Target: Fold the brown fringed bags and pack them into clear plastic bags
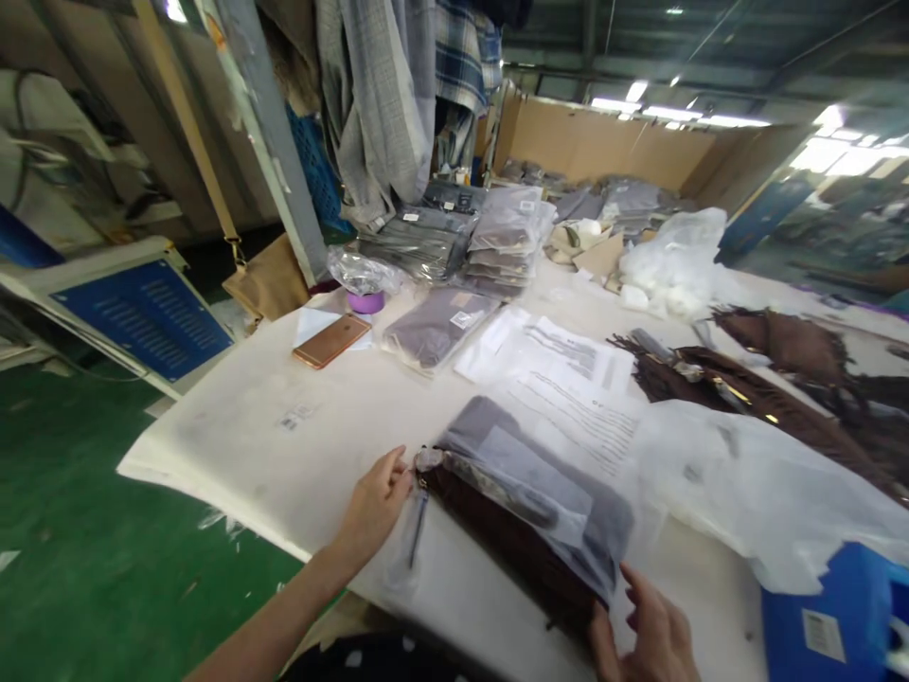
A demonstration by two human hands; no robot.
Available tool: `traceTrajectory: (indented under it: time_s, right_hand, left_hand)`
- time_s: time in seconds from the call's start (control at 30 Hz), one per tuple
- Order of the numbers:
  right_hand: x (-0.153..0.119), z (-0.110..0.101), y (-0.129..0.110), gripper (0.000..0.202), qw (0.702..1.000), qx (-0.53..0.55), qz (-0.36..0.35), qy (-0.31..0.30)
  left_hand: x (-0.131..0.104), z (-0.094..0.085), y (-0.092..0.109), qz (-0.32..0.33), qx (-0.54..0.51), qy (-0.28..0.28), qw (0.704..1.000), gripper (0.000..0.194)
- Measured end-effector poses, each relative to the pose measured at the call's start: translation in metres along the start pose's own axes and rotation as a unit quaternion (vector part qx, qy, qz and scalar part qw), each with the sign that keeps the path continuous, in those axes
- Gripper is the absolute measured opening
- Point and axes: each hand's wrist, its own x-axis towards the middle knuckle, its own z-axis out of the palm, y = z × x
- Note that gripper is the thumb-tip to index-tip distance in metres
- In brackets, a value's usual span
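The left hand [375, 500] reaches in on a bare forearm, palm down, fingers loosely spread, their tips touching the near end of a clear plastic bag [540, 502]. The right hand [650, 630] rests at the bag's opposite corner, thumb and fingers apart, lying against the plastic edge; whether it grips cannot be told. Between the two hands the glossy, crinkled bag lies slantwise on the white tabletop [284, 445], with a folded dark brown garment [511, 545] partly inside it. A thin dark pen [418, 529] lies just beside the left hand. Beyond the bag lie printed paper sheets [568, 369]. Farther from the left hand rest a rose-gold phone [331, 340] and a packed grey garment [436, 327].
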Motion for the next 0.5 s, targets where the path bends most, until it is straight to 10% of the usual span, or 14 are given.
traceTrajectory:
  time_s: [0.27,0.5]
  right_hand:
    - [0.052,0.015,-0.045,0.039,0.980,0.043,-0.196,0.009]
    - [0.015,0.023,-0.062,0.040,0.958,0.151,-0.240,-0.042]
  left_hand:
    - [-0.035,0.016,0.018,-0.181,-0.210,-0.112,0.954,0.018]
    - [-0.036,0.026,0.043,-0.251,-0.307,-0.163,0.903,0.038]
